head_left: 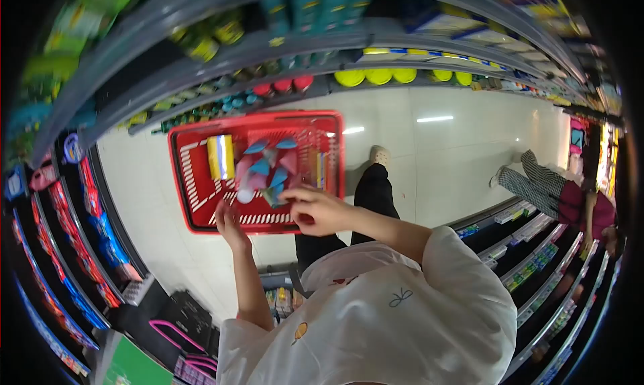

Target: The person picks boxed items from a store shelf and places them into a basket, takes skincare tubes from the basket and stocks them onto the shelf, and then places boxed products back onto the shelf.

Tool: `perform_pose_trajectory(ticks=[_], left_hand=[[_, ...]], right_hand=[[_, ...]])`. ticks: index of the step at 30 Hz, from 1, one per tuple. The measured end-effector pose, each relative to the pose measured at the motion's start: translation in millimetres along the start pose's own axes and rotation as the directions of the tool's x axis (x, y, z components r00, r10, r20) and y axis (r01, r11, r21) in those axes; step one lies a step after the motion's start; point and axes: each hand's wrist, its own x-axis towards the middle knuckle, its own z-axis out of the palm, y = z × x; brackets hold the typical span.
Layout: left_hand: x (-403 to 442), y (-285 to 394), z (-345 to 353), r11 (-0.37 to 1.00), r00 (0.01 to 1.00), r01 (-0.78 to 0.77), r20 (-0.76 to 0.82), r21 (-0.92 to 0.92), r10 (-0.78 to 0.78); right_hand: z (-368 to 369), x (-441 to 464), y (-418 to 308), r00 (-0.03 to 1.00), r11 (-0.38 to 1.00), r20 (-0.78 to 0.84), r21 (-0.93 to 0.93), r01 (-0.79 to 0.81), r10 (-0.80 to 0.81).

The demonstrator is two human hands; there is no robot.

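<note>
A red shopping basket (pixel 176 177) lies below me, with a yellow cylindrical pack (pixel 221 157) towards its left side. In its middle is a cluster of pink and blue pieces (pixel 278 177), with a round white part (pixel 245 196) at the lower edge; their kind is unclear. My left hand (pixel 232 225) is at the basket's near rim, fingers apart and holding nothing. Over the near right part of the basket, my right hand (pixel 315 210) has curled fingers, its fingertips by the cluster. Whatever they may pinch is hidden by blur.
Shelves (pixel 268 63) of bottles and yellow-lidded tubs (pixel 378 77) run along the far side. Racks of red and blue packets (pixel 107 244) stand at left. Another person (pixel 577 200) is by the shelves at right. My foot (pixel 380 155) is on the tiled floor (pixel 456 157).
</note>
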Motion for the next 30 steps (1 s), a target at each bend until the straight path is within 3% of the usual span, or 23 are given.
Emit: perform_pose_trajectory(ticks=[5,7,9,13,14,15,19,23,26,27,30], left_hand=[[-91.5,-28.9,115.5,0.995,0.995,-0.092,-0.027,-0.025,0.091],[-124.5,-48.0,172.0,0.991,0.988,-0.134,0.074,0.005,0.133],[-171.4,-49.5,252.0,0.992,0.963,-0.124,0.238,-0.014,0.124],[-229.7,-27.2,384.4,0.995,0.794,-0.053,0.608,0.085,-0.01],[-240.6,-17.6,407.0,0.994,0.771,-0.081,0.637,0.07,0.018],[-251.5,-6.3,426.2,0.993,0.749,-0.107,0.661,0.057,0.043],[-269.7,35.2,474.2,0.972,0.624,-0.229,0.758,-0.055,0.19],[-285.0,96.4,510.8,0.895,0.605,-0.44,0.713,-0.072,0.354],[-283.1,130.9,544.1,0.835,0.523,-0.521,0.709,-0.174,0.474],[-285.4,144.0,558.4,0.817,0.491,-0.538,0.71,-0.209,0.505],[-296.9,183.6,612.3,0.34,0.105,-0.924,0.737,-0.176,0.668]], right_hand=[[-129.2,-123.4,-6.3,0.997,0.997,-0.068,-0.076,0.034,-0.039],[-190.2,-170.3,-1.1,0.997,0.996,-0.08,-0.094,0.008,-0.015],[-247.7,-219.5,-5.8,0.975,0.984,-0.211,-0.144,-0.108,0.076],[-336.5,-304.8,-4.7,0.841,0.96,-0.535,-0.188,-0.208,0.078],[-349.3,-320.2,-4.7,0.799,0.957,-0.594,-0.166,-0.238,0.096],[-358.3,-330.2,-5.3,0.754,0.954,-0.647,-0.137,-0.266,0.117],[-385.4,-329.2,-11.7,0.742,0.972,-0.665,-0.107,-0.207,0.085],[-428.9,-298.6,-25.8,0.722,0.974,-0.689,-0.199,-0.106,-0.062],[-475.5,-279.0,-42.6,0.7,0.943,-0.695,-0.32,-0.096,-0.165],[-492.2,-272.2,-50.7,0.673,0.929,-0.708,-0.36,-0.085,-0.213],[-552.9,-249.0,-67.2,0.572,0.865,-0.731,-0.497,-0.073,-0.372]])
